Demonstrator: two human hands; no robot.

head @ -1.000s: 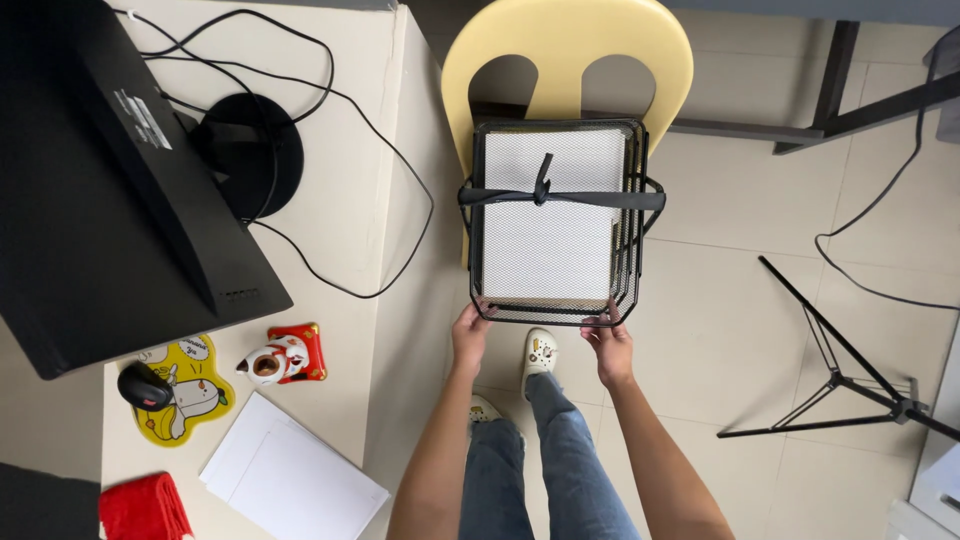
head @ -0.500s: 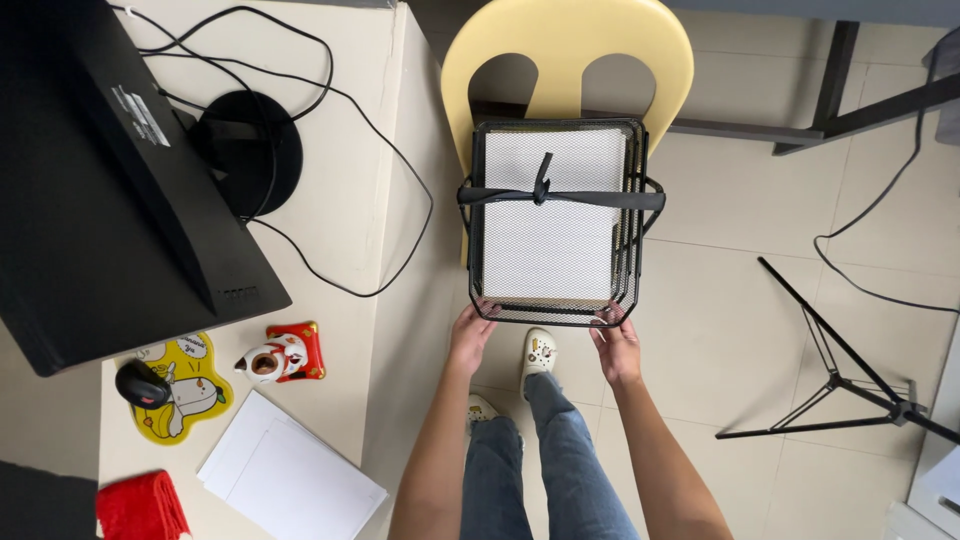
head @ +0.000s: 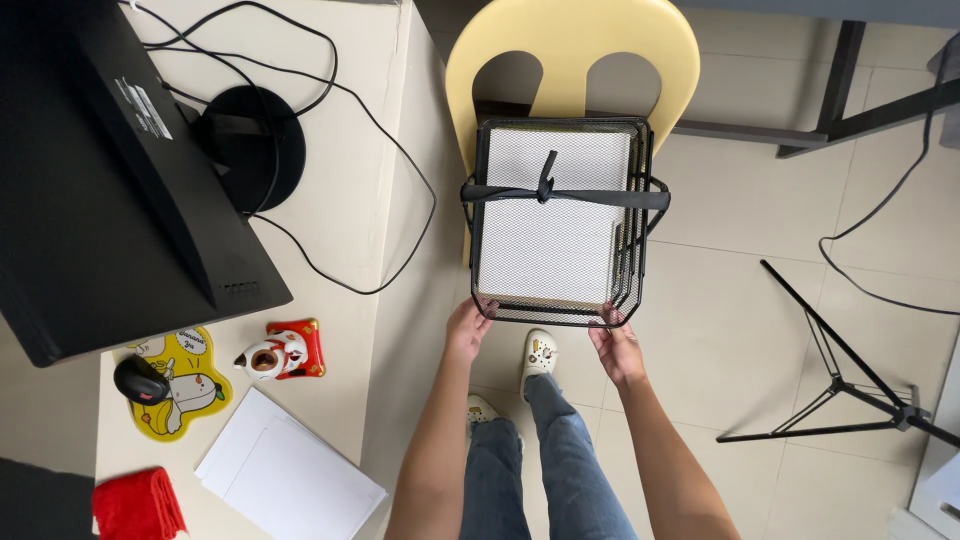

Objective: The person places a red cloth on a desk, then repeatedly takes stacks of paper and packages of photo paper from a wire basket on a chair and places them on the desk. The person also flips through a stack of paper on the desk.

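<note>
Head view: the left hand point(head: 468, 330) and right hand point(head: 617, 345) grip the near corners of a black wire-mesh paper tray point(head: 558, 220), fingers clamped on its front rim. Beyond the fingers, the tray rests on a yellow plastic chair point(head: 570, 45); white sheets point(head: 552, 215) lie inside it.

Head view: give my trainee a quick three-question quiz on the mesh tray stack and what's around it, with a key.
1. True or false: both hands touch the near edge of the black mesh tray stack.
2. What does the stack rest on: A) the desk, B) the yellow chair, C) the floor?
3. What is tied across the top of the stack?

Key
1. True: the left hand and the right hand are both at its near rim.
2. B.
3. A black ribbon, knotted near the middle.
</note>
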